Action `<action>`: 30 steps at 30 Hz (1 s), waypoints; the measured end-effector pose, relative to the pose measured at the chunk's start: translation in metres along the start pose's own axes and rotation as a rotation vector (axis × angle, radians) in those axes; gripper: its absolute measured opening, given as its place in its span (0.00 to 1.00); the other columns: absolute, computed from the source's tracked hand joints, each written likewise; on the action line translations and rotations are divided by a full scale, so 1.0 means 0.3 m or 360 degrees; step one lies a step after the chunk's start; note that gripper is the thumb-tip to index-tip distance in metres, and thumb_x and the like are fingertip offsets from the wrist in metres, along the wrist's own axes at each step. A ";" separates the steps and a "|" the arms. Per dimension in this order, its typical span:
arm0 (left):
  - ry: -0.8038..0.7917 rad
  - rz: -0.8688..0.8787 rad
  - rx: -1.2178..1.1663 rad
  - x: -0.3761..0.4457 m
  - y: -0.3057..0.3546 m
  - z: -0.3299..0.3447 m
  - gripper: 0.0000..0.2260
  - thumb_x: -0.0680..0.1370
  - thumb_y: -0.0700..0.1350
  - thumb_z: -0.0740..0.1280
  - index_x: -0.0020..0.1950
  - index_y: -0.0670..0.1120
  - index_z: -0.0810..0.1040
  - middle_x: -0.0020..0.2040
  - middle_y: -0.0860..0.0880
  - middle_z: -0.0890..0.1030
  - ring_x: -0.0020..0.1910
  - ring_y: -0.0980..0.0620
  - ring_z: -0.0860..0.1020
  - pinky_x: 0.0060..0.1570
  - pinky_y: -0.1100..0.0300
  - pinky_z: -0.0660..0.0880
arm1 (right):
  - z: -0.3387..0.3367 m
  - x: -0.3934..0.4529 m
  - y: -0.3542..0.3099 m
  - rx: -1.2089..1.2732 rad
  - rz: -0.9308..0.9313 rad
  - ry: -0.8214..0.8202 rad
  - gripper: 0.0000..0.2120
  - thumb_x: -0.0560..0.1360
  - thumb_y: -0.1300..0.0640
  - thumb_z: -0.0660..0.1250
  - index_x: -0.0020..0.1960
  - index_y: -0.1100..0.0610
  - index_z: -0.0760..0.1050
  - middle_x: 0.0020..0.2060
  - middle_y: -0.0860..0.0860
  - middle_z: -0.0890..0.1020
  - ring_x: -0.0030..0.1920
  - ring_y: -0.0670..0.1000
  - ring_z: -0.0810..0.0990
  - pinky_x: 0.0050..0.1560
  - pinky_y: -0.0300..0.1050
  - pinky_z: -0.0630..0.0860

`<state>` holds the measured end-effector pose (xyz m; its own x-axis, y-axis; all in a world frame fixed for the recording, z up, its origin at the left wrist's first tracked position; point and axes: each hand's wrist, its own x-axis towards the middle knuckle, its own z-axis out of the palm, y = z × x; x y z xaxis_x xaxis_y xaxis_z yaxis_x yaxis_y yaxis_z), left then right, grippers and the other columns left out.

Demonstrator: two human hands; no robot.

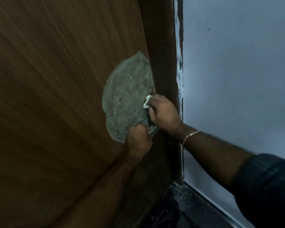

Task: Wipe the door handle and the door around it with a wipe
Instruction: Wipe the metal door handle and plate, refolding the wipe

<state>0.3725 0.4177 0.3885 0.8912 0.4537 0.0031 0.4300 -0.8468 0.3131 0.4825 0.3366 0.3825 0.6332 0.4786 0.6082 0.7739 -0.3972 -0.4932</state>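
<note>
You are wiping around the handle: your right hand (163, 111) is pinching a crumpled white wipe (147, 101) in curled fingers and pressing it to the wooden door (56, 96), at the edge of a worn grey patch (128, 96) beside the door frame (163, 55). Your left hand (138, 140) is gripping the metal door handle (152, 130), mostly hidden. Next, judging by this, the wipe needs carrying down onto the handle itself, which calls for the left hand letting go.
</note>
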 end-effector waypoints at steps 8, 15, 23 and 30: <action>0.0020 -0.0015 -0.0037 0.002 -0.007 0.016 0.15 0.79 0.42 0.65 0.65 0.47 0.81 0.61 0.43 0.82 0.63 0.42 0.78 0.64 0.54 0.72 | -0.015 0.003 0.040 -0.0220 -0.0407 -0.0169 0.08 0.74 0.66 0.66 0.52 0.63 0.81 0.53 0.58 0.82 0.51 0.61 0.79 0.56 0.51 0.76; 0.0051 0.0042 0.0040 0.002 -0.005 0.011 0.12 0.79 0.42 0.64 0.60 0.44 0.82 0.53 0.44 0.84 0.59 0.42 0.80 0.58 0.55 0.74 | -0.061 0.036 0.077 -0.0980 -0.1134 -0.0395 0.11 0.72 0.58 0.66 0.51 0.62 0.82 0.54 0.56 0.82 0.51 0.56 0.80 0.54 0.47 0.76; -0.0005 0.0001 -0.0014 -0.001 0.003 -0.005 0.13 0.79 0.42 0.64 0.61 0.45 0.83 0.58 0.43 0.84 0.58 0.44 0.82 0.59 0.55 0.78 | -0.054 0.056 0.079 -0.0657 -0.1048 -0.0214 0.07 0.73 0.60 0.68 0.49 0.61 0.81 0.50 0.56 0.82 0.49 0.57 0.79 0.51 0.49 0.77; 0.0005 -0.0076 -0.0087 -0.008 0.013 -0.009 0.14 0.79 0.43 0.66 0.63 0.46 0.82 0.59 0.43 0.84 0.61 0.43 0.81 0.61 0.54 0.77 | 0.022 -0.008 0.020 0.0115 0.0103 0.0178 0.10 0.73 0.67 0.64 0.52 0.64 0.80 0.51 0.59 0.81 0.51 0.59 0.79 0.58 0.46 0.74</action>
<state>0.3716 0.4139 0.3923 0.8694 0.4940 -0.0100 0.4633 -0.8079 0.3642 0.4857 0.3383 0.3738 0.6806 0.3618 0.6371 0.7323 -0.3652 -0.5748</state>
